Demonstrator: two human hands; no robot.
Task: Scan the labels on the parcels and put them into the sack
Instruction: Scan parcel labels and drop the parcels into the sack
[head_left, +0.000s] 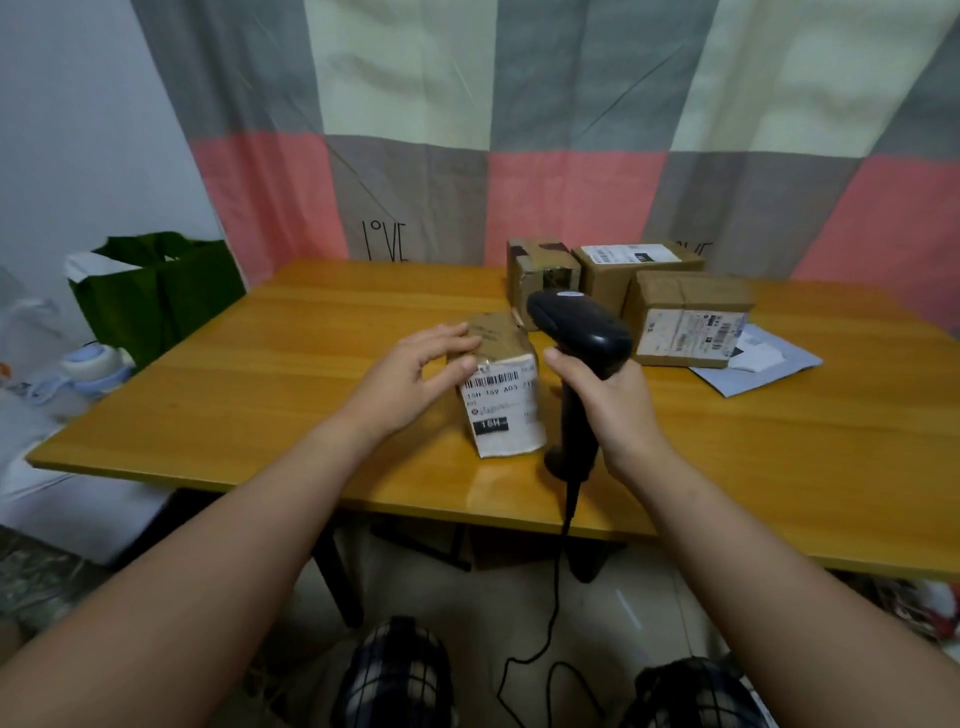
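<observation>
A small cardboard parcel stands on the wooden table with its white barcode label facing me. My left hand holds it from the left, fingers on its top and thumb at the label's upper corner. Just right of the parcel, my right hand grips the handle of a black barcode scanner, whose head sits above the parcel's right edge. The scanner's cable hangs down off the table's front edge. A green sack stands open beyond the table's left corner.
Three more cardboard parcels sit at the back right of the table. A pale blue flat mailer lies beside them. A checked curtain hangs behind the table. A white bag and a bottle are on the left, below the sack.
</observation>
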